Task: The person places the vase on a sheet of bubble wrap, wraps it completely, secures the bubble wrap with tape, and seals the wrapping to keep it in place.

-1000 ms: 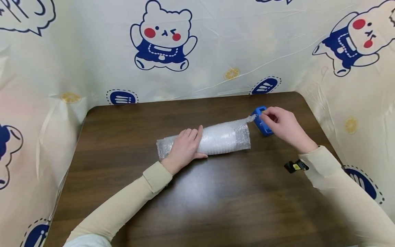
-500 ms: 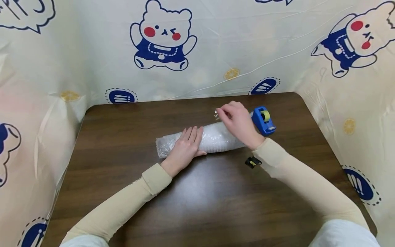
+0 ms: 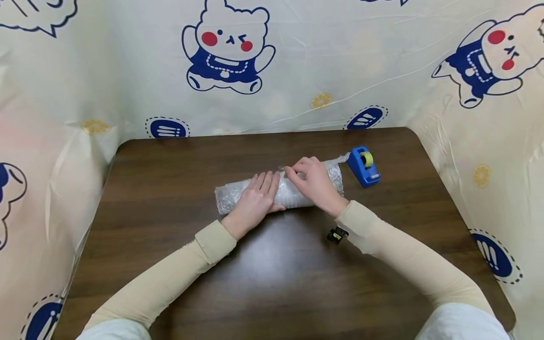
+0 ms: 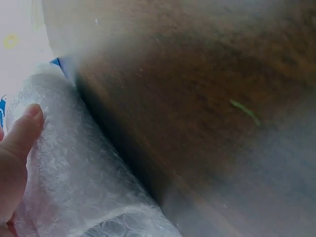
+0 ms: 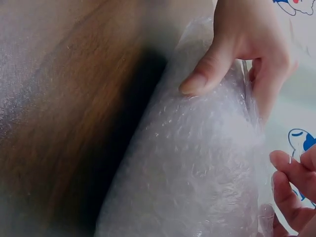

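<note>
A cylindrical bundle in bubble wrap [image 3: 293, 196] lies across the table, its wrap ends loose at both sides. My left hand [image 3: 254, 203] holds it down near its left part, fingers over the top towards the far side and thumb [image 4: 22, 131] along the near side. Over the bundle's middle, my right hand [image 3: 312, 182] pinches a small shiny clear piece, like tape [image 3: 281, 168], between thumb and index finger. Its fingertips are close to the left hand's. In the right wrist view, the right fingers [image 5: 286, 173] show beside the bubble wrap. The wrapped thing itself is hidden.
A blue tape dispenser [image 3: 363, 166] with a yellow-green core stands just right of the bundle, close to its loose end. Behind the brown wooden table [image 3: 170, 165] hangs a patterned curtain [image 3: 289, 56], which also runs along both sides.
My right hand has come left from the dispenser, carrying the clear piece over the bundle, then down near the left fingers. The left hand stays on the bundle, its fingers a little straighter.
</note>
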The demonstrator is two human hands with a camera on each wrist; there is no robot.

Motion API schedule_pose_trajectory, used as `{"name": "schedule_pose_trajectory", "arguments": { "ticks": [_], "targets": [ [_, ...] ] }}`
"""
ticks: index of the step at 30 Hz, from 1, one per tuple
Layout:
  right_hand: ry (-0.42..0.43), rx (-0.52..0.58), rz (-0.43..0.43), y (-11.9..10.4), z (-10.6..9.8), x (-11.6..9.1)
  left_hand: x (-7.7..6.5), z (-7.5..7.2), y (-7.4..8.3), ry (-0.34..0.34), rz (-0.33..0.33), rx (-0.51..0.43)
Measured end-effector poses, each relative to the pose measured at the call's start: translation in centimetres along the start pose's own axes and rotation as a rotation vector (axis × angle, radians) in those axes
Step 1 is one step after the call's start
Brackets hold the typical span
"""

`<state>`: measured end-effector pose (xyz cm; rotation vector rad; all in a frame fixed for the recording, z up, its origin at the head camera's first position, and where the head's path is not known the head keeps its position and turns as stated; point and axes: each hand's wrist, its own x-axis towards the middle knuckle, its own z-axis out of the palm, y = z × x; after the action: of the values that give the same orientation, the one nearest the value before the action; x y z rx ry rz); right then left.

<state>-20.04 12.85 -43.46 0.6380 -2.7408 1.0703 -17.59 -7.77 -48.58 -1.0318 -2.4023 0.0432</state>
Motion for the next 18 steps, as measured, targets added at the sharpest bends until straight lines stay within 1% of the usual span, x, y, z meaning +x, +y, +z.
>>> {"name": "schedule_pose_trajectory", "arguments": {
  "ticks": [5,7,11,15,18],
  "targets": [
    [-0.003,0.013,-0.021,-0.1,0.1,-0.5,-0.1,0.1,0.0,-0.001,-0.01,-0.02],
    [0.001,0.005,-0.038,0.0,0.1,-0.8,-0.1,0.2,0.0,-0.001,-0.005,-0.012],
    [0.007,-0.037,-0.079,0.2,0.2,-1.1,0.0,0.2,0.0,-0.002,-0.002,-0.005],
    [-0.004,-0.076,-0.131,0.4,0.3,-1.4,0.1,0.1,-0.1,-0.023,-0.006,-0.008],
    [-0.024,-0.071,-0.164,0.7,0.3,-1.5,0.2,0.0,-0.2,-0.035,-0.006,0.001]
  ]
}}
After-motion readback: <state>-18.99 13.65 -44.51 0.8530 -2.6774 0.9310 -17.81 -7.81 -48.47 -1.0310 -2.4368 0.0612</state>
